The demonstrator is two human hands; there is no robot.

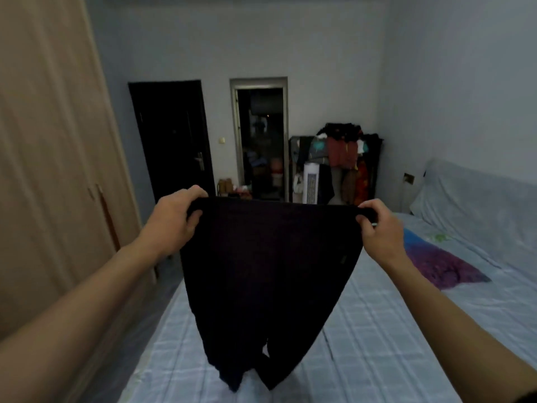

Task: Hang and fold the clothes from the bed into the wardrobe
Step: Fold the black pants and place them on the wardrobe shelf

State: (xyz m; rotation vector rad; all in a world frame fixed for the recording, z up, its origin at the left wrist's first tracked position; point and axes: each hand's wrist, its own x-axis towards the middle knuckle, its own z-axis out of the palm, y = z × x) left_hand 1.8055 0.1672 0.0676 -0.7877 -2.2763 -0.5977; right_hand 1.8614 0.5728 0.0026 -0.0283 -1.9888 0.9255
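Largest in our view is the wardrobe (43, 141), its pale wooden doors shut, standing off to the left of our left fingers. The bed (377, 330) lies below and to the right of both sets of fingers, covered in a light checked sheet, with a purple and blue cloth (436, 263) lying on it just beyond our right fingers. Far past the fingers, against the back wall, a rack of clothes (343, 158) stands heaped beside a dark door (171, 138).

Between our hands hangs the pair of black trousers (267, 271), held up by the waistband, the two legs dangling so their ends come down to the sheet or close to it; we cannot tell if they touch. Our left hand (174, 219) grips the left end of the waistband, thumb in front and fingers curled over the top edge. Our right hand (377, 228) pinches the right end the same way, fingers clamped on the cloth.

We judge the trousers light, soft and limp: they will sag and swing, not hold any shape. The waistband looks like the firmest place to hold, and we would keep it stretched taut while bringing the two ends together to fold the legs onto each other.
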